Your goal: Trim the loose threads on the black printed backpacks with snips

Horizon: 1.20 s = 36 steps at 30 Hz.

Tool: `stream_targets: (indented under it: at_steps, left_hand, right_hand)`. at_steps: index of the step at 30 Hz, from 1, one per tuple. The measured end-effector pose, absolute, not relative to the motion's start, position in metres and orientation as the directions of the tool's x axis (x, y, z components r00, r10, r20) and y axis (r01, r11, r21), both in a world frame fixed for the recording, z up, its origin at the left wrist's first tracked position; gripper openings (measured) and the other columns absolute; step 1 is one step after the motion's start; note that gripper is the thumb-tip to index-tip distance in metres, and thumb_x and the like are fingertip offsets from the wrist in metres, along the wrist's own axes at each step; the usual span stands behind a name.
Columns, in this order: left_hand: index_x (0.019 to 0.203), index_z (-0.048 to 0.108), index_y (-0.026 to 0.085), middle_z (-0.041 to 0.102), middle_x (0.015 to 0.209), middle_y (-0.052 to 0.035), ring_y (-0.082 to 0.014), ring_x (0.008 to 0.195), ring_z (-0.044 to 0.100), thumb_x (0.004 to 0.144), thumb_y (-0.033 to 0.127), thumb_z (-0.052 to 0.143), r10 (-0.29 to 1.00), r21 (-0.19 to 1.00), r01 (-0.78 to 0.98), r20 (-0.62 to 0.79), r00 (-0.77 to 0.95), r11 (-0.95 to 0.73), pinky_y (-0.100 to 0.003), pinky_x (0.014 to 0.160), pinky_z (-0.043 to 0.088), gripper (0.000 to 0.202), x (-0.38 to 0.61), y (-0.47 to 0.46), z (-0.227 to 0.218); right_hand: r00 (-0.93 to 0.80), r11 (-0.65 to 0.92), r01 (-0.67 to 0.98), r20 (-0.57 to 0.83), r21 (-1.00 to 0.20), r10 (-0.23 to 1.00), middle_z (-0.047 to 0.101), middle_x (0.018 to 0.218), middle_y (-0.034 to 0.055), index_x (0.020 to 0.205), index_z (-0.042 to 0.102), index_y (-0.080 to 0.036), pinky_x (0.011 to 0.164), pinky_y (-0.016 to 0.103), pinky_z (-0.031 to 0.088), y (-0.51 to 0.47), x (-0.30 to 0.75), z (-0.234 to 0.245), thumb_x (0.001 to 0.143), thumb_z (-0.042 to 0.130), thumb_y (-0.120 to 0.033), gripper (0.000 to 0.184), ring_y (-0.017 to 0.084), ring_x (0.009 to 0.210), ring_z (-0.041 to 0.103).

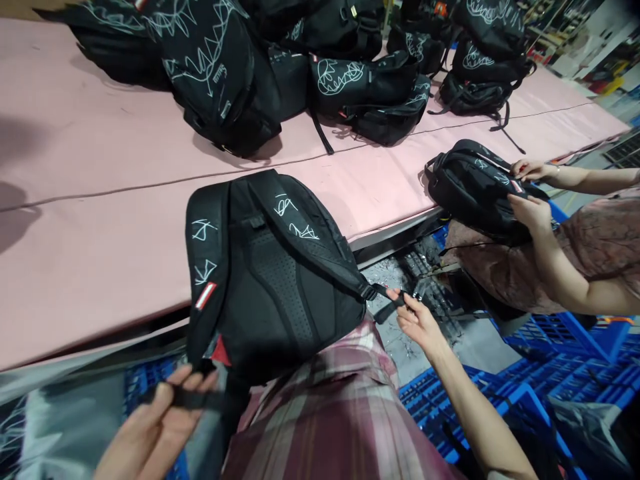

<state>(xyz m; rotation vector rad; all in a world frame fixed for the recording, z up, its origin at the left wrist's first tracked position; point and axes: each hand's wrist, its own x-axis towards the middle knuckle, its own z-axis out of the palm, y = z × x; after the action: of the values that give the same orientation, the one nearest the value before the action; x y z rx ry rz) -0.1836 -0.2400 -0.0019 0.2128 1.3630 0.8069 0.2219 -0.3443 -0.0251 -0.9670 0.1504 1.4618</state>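
A black backpack [270,280] lies partly on the pink table edge and partly against my lap, its padded back panel and two shoulder straps facing me. White scribbled lettering and a red-and-white label mark the straps. At the lower left corner, my left hand [167,407] grips a black webbing strap [200,400]; this hand is somewhat blurred. Beyond the lower right corner, my right hand [417,320] pinches the webbing strap [391,293] that runs out of the right shoulder strap's buckle [369,291].
Several black backpacks [340,80] with white scribbles stand in piles along the back of the pink table [90,147]. To the right, a co-worker's hands [533,200] handle another black backpack [480,187]. Blue plastic crates [530,413] stand below at the right.
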Motion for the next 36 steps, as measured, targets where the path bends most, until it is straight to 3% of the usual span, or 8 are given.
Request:
stream_targets:
  at_steps: [6, 12, 18, 21, 27, 30, 33, 36]
  left_hand:
    - [0.119, 0.053, 0.027, 0.065, 0.11, 0.0022, -0.0126, 0.101, 0.061, 0.094, 0.024, 0.032, 0.642, 0.523, -0.579, -0.767, 0.001, 0.626, -0.023, 0.086, 0.051, 0.033, -0.123, -0.208, 0.024]
    - [0.122, 0.05, 0.02, 0.059, 0.119, -0.0047, -0.0129, 0.105, 0.058, 0.094, 0.014, 0.026, 0.612, 0.454, -0.609, -0.788, 0.065, 0.65, -0.033, 0.105, 0.036, 0.037, -0.097, -0.214, 0.018]
    - [0.101, 0.059, 0.017, 0.064, 0.09, -0.0039, -0.013, 0.086, 0.062, 0.089, 0.012, 0.04, 0.645, 0.478, -0.59, -0.758, 0.096, 0.651, -0.028, 0.084, 0.049, 0.023, -0.087, -0.216, 0.02]
    - [0.093, 0.062, 0.016, 0.056, 0.064, 0.0019, -0.0103, 0.062, 0.057, 0.078, 0.019, 0.059, 0.699, 0.602, -0.381, -0.686, 0.205, 0.702, -0.023, 0.065, 0.048, 0.016, -0.071, -0.225, 0.022]
    - [0.09, 0.069, 0.011, 0.059, 0.061, -0.0012, -0.0127, 0.058, 0.05, 0.062, 0.039, 0.068, 0.631, 0.833, 0.178, -0.52, 0.576, 0.524, -0.023, 0.056, 0.038, 0.039, -0.012, -0.24, 0.03]
    - [0.083, 0.07, 0.011, 0.062, 0.065, -0.0027, -0.0113, 0.055, 0.047, 0.064, 0.04, 0.064, 0.605, 0.852, 0.19, -0.487, 0.63, 0.487, -0.022, 0.052, 0.035, 0.035, 0.002, -0.241, 0.035]
    - [0.078, 0.069, 0.012, 0.064, 0.069, -0.0034, -0.0115, 0.058, 0.048, 0.065, 0.04, 0.063, 0.67, 0.866, 0.162, -0.473, 0.572, 0.474, -0.021, 0.052, 0.035, 0.032, 0.004, -0.24, 0.04]
    - [0.076, 0.068, 0.012, 0.063, 0.066, -0.0022, -0.0116, 0.058, 0.048, 0.065, 0.04, 0.064, 0.705, 0.873, 0.15, -0.467, 0.534, 0.465, -0.021, 0.054, 0.035, 0.031, 0.005, -0.239, 0.043]
  right_hand:
    - [0.08, -0.102, -0.969, -0.679, -0.224, 0.73, 0.066, 0.102, 0.0047, 0.097, 0.053, -0.016, 0.031, 0.011, 0.033, -0.314, 0.191, -0.006, 0.088, 0.039, -0.009, 0.018, -0.001, 0.033, 0.031]
    - [0.066, -0.124, -0.963, -0.655, -0.239, 0.753, 0.066, 0.089, 0.0019, 0.097, 0.053, -0.016, 0.033, 0.012, 0.033, -0.319, 0.194, -0.015, 0.089, 0.039, -0.009, 0.017, 0.0, 0.033, 0.033]
    - [0.063, -0.165, -0.943, -0.641, -0.289, 0.765, 0.067, 0.093, 0.0028, 0.091, 0.057, -0.016, 0.033, 0.011, 0.032, -0.315, 0.188, -0.009, 0.087, 0.045, -0.01, 0.014, -0.001, 0.033, 0.03]
    - [0.012, -0.222, -0.931, -0.633, -0.289, 0.774, 0.063, 0.11, 0.0074, 0.089, 0.059, -0.014, 0.033, 0.01, 0.031, -0.312, 0.174, 0.006, 0.084, 0.05, -0.012, 0.01, -0.002, 0.034, 0.027]
    - [-0.049, -0.332, -0.84, -0.549, -0.429, 0.834, 0.063, 0.111, 0.0091, 0.093, 0.06, -0.016, 0.035, 0.012, 0.028, -0.303, 0.151, 0.033, 0.077, 0.062, -0.024, 0.018, -0.001, 0.037, 0.021]
    - [0.006, -0.391, -0.643, -0.514, -0.659, 0.858, 0.066, 0.097, 0.0074, 0.092, 0.06, -0.017, 0.036, 0.017, 0.028, -0.306, 0.158, 0.036, 0.079, 0.059, -0.039, 0.026, 0.001, 0.037, 0.021]
    - [0.312, -0.394, -0.102, -0.405, -0.914, 0.86, 0.066, 0.085, 0.0054, 0.088, 0.062, -0.016, 0.046, 0.022, 0.037, -0.318, 0.173, 0.035, 0.074, 0.061, -0.047, 0.034, 0.008, 0.046, 0.043]
    - [0.555, -0.438, 0.39, -0.173, -0.81, 0.814, 0.065, 0.091, 0.0046, 0.107, 0.059, -0.019, 0.065, 0.029, 0.044, -0.335, 0.18, 0.04, 0.069, 0.067, -0.042, 0.045, 0.018, 0.072, 0.058]
